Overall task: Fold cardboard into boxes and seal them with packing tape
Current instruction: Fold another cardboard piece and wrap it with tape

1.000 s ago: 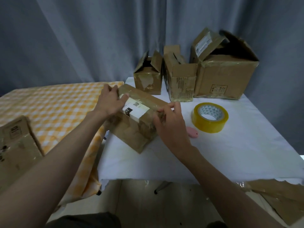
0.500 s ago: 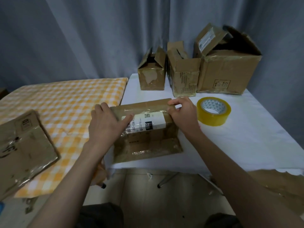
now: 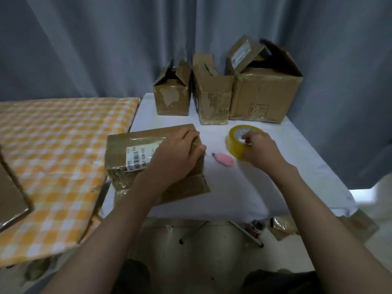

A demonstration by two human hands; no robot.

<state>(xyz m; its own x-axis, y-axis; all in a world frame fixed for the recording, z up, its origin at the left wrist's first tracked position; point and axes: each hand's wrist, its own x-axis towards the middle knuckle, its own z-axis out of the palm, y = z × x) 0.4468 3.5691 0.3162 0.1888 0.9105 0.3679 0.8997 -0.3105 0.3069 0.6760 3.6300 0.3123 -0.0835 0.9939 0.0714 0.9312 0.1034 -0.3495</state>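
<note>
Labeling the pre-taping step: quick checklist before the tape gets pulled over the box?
1. Box flat on the white table: ok.
2. Left hand holds the box at its right end: ok, fingers curl over the far edge, thumb on the right side.
3. Right hand grips the tape: ok, fingers in the core, thumb on the outer wall.
4. Tape's free end found: cannot tell, the hand covers part of the roll.
5. Pink cutter within reach: ok, it lies between box and tape.
6. Top seam closed: cannot tell, label and hand cover it.
</note>
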